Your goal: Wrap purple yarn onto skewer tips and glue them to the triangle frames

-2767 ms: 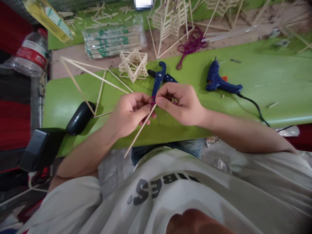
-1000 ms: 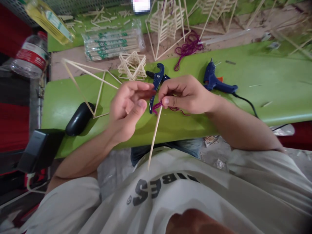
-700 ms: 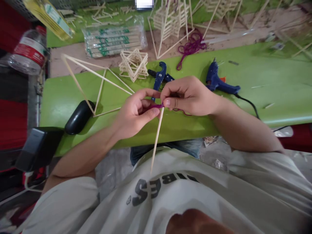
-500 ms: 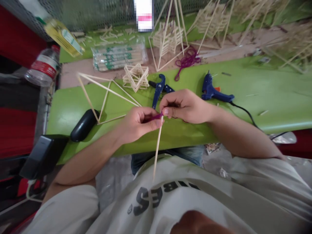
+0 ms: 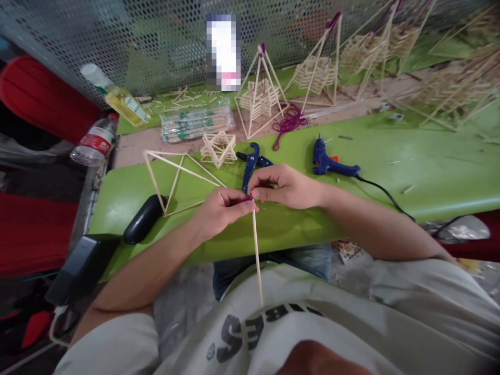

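Observation:
My left hand (image 5: 222, 212) pinches the upper end of a thin wooden stick (image 5: 257, 252), which slants down toward my shirt. Purple cord (image 5: 247, 199) shows at that end, between the fingertips. Close against it, my right hand (image 5: 287, 186) is closed in a pinch at the cord; the exact grip is partly hidden by the fingers. Beyond my left hand, a triangular stick frame (image 5: 180, 169) reaches over the table; whether it joins the held stick is hidden. Just past my fingers lie a small star-shaped stick model (image 5: 219, 149) and a blue-handled cutter (image 5: 250, 167).
On the green table (image 5: 390, 182) lie a blue glue gun (image 5: 332, 162) with its cable and a black case (image 5: 144, 220). Behind are a bag of sticks (image 5: 197, 124), a purple cord bundle (image 5: 288, 124) and several stick pyramids (image 5: 261, 99). Bottles (image 5: 96, 141) stand left.
The view has tilted up, showing more of the mesh panel behind. Both hands stay together at the cord, and the held stick's lower end has swung right.

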The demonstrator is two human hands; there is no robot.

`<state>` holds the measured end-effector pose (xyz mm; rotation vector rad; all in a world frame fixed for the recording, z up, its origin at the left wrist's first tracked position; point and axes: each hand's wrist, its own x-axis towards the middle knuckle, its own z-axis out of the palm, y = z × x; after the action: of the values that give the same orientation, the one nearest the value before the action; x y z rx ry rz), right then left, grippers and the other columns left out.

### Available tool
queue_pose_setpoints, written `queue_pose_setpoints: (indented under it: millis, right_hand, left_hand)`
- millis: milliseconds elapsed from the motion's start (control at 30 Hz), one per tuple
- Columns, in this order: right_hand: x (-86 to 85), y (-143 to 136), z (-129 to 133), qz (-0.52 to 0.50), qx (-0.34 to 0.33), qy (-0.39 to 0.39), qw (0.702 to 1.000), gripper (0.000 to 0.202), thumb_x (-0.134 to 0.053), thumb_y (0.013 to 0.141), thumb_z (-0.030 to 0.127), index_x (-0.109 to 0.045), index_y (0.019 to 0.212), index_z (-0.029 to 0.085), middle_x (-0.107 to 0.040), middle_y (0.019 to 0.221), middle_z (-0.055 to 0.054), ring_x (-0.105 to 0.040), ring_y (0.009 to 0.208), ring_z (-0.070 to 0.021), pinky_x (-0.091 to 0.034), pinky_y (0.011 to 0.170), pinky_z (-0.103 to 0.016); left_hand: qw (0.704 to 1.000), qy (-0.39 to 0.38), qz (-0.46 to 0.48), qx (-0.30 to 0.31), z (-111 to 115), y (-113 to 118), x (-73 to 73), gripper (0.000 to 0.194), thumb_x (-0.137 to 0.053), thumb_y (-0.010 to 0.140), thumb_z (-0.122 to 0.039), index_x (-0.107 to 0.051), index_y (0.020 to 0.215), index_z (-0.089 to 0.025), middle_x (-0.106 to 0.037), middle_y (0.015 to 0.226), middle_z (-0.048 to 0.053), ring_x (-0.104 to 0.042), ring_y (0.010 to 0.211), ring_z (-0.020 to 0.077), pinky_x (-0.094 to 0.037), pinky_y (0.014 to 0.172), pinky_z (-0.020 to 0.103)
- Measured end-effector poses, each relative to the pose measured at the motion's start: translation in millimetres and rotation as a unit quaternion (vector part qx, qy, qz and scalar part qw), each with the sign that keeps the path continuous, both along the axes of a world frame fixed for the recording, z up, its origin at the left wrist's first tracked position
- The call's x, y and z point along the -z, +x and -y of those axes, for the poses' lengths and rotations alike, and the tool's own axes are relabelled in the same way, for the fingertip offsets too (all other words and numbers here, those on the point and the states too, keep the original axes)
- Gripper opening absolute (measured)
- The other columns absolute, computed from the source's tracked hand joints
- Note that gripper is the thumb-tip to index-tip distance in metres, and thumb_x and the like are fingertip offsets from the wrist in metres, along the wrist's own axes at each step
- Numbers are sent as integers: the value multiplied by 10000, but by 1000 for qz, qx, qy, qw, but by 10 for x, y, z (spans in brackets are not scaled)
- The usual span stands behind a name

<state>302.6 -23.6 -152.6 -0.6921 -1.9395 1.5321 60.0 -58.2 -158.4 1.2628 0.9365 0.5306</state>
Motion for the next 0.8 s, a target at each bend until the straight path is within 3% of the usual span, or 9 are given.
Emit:
queue_pose_setpoints:
  millis: [233, 533, 667, 800]
  right_hand:
    - [57, -68, 54, -34, 42, -62, 997, 389, -847, 980, 506, -726, 950, 137, -691, 744, 11, -552, 609, -86, -445, 547, -219]
    - [81, -87, 63, -51, 65, -51, 995, 367, -828, 994, 482, -714, 915, 142, -627, 700, 40, -502, 599, -77, -395, 545, -229]
    - [87, -83, 63, -67, 77, -43, 994, 380, -820, 1012, 497, -715, 916, 145, -661, 728, 22, -511, 626, -82, -393, 561, -235]
    - [118, -89, 73, -97, 88, -69, 989, 456, -860, 969, 588, -708, 929, 160, -694, 753, 0, -529, 629, -96, -389, 551, -250]
  left_hand:
    - [996, 77, -28, -28, -21, -14, 45, 380, -943, 877, -539, -890, 897, -163, -726, 741, 53, -556, 662, 125, -376, 590, 245]
    - [986, 136, -35, -94, 63, 15, 76, 272, -956, 886, -431, -859, 888, -177, -651, 700, 11, -476, 649, 109, -310, 573, 242]
    - [990, 97, -11, -106, 72, 49, 57, 355, -872, 955, -527, -799, 918, -181, -527, 589, -34, -386, 517, 82, -236, 486, 232]
    - [994, -23, 66, -86, 42, 91, 9, 428, -771, 981, -573, -647, 856, -183, -721, 691, 33, -359, 389, 52, -201, 405, 219]
